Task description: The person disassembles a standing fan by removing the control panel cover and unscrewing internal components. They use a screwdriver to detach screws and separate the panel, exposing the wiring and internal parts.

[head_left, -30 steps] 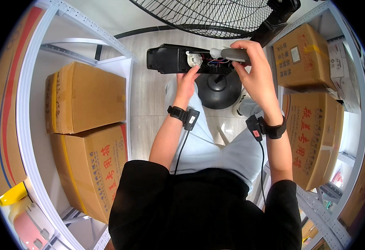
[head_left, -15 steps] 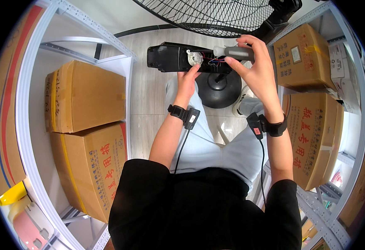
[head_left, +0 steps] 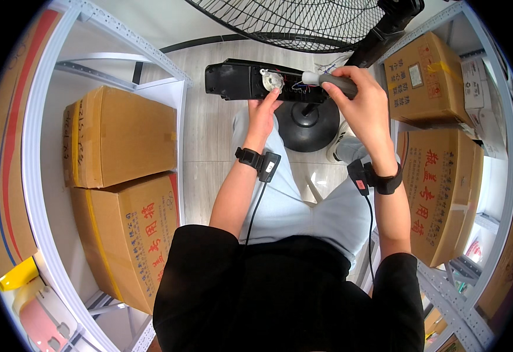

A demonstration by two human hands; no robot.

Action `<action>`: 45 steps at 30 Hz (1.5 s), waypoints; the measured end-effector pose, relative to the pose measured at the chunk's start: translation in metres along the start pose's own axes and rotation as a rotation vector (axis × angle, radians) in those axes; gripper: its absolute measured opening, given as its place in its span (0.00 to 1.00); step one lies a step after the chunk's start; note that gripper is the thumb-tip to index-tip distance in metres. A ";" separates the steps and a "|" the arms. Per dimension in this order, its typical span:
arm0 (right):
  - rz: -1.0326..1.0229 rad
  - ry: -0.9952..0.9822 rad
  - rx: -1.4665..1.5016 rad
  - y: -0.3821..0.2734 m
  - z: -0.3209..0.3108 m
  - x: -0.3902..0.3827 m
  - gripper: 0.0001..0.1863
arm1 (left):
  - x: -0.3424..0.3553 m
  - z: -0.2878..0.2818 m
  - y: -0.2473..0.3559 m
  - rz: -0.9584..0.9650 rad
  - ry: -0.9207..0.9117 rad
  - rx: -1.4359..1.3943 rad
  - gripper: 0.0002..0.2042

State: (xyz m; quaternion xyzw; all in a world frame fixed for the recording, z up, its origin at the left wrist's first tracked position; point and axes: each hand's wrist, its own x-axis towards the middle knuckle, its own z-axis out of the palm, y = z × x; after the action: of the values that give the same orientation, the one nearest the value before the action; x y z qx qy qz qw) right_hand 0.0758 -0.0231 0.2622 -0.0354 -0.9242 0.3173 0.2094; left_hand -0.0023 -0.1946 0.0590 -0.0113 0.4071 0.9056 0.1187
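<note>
My left hand point(head_left: 262, 114) grips the near edge of a long black plastic housing point(head_left: 229, 81), its thumb against a round whitish translucent part point(head_left: 272, 81) mounted there. Thin red and blue wires run inside the housing, right of that part. Between the fingers of my right hand point(head_left: 362, 100) is the grey handle of a screwdriver point(head_left: 340, 85). Its shaft points left along the housing toward the whitish part; exactly where the tip rests is too small to tell.
A black fan cage point(head_left: 291, 23) stands beyond the housing, and a round black base point(head_left: 307, 130) is on the floor below it. Cardboard boxes fill metal shelves on both sides, including a left box point(head_left: 128, 138) and a right box point(head_left: 423, 82).
My right hand has turned and closed more around the screwdriver handle, which now slants down to the right. The housing has barely shifted in my left hand.
</note>
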 end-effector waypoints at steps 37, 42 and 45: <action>0.264 -0.025 0.277 0.016 0.022 -0.025 0.14 | 0.003 0.026 0.017 0.554 0.428 0.623 0.28; 0.284 0.000 0.305 0.014 0.017 -0.020 0.14 | 0.016 0.035 0.028 0.628 0.403 0.678 0.37; 0.316 0.007 0.305 0.017 0.015 -0.017 0.14 | 0.009 0.053 0.047 0.432 0.389 0.750 0.42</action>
State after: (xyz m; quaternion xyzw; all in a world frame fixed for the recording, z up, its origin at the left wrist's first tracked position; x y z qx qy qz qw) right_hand 0.0837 -0.0215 0.2355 -0.1489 -0.8476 0.4824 0.1633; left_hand -0.0175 -0.1833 0.1281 -0.0522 0.7137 0.6811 -0.1550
